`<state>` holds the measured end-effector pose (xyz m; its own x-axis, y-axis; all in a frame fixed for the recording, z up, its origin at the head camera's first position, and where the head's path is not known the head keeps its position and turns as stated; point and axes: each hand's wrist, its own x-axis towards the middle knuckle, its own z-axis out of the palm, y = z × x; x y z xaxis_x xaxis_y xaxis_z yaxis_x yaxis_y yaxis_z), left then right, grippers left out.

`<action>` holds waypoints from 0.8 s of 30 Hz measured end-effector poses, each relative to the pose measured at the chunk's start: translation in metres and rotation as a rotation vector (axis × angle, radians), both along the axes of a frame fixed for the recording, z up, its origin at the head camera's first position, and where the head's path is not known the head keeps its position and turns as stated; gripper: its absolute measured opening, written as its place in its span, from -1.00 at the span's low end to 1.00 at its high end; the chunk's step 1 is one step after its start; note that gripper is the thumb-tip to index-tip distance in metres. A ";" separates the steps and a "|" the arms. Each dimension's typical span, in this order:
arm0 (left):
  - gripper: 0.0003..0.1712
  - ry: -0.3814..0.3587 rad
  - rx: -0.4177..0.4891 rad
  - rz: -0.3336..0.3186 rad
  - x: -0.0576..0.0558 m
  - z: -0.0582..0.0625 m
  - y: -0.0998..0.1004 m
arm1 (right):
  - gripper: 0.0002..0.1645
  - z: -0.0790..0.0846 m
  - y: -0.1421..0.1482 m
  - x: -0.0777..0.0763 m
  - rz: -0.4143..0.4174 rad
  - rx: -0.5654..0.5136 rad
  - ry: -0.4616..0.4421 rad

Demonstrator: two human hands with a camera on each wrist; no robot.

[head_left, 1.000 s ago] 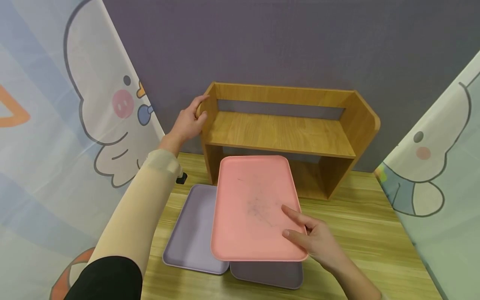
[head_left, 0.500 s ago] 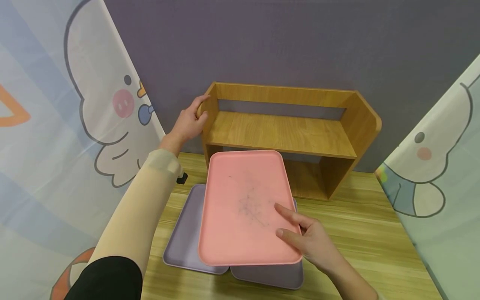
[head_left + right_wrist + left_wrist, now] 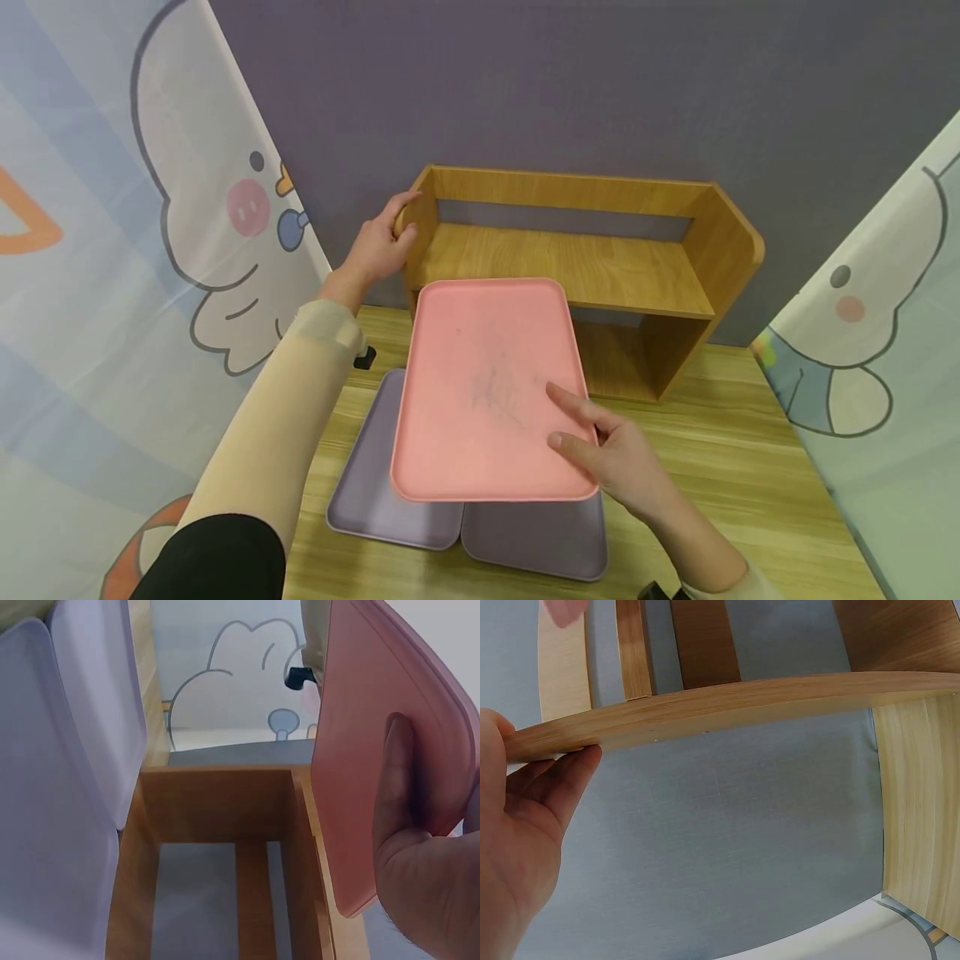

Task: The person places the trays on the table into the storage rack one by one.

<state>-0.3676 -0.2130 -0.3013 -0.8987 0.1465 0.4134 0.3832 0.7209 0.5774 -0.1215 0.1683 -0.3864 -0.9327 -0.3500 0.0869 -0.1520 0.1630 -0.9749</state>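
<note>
A pink rectangular tray point(image 3: 480, 333) hangs over the table, close in front of the two-tier wooden shelf point(image 3: 637, 271). My right hand point(image 3: 622, 462) pinches the tray's right edge near its lower corner, thumb and index finger lying on the upper face; the other fingers are hidden beneath. In the right wrist view the thumb of my right hand point(image 3: 409, 847) presses on the pink tray point(image 3: 360, 765). My left hand point(image 3: 381, 242) grips the upper front edge of the shelf's left side panel. The left wrist view shows fingers and thumb around that panel point(image 3: 705, 709).
Two pale purple trays lie side by side on the wood-grain table point(image 3: 750, 467): a left one point(image 3: 375, 492) and a right one point(image 3: 536, 542), both partly covered by the pink tray. A grey wall point(image 3: 562, 83) stands behind the shelf, with cartoon-printed sheets point(image 3: 247, 333) at both sides.
The pink tray has moved left and then up toward the shelf in my right hand, now overlapping the middle board's front edge. My left hand has stayed on the panel.
</note>
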 end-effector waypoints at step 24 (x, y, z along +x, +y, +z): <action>-0.34 0.003 0.023 -0.009 0.003 0.001 -0.001 | -0.27 0.014 -0.020 -0.095 -0.130 0.102 -0.080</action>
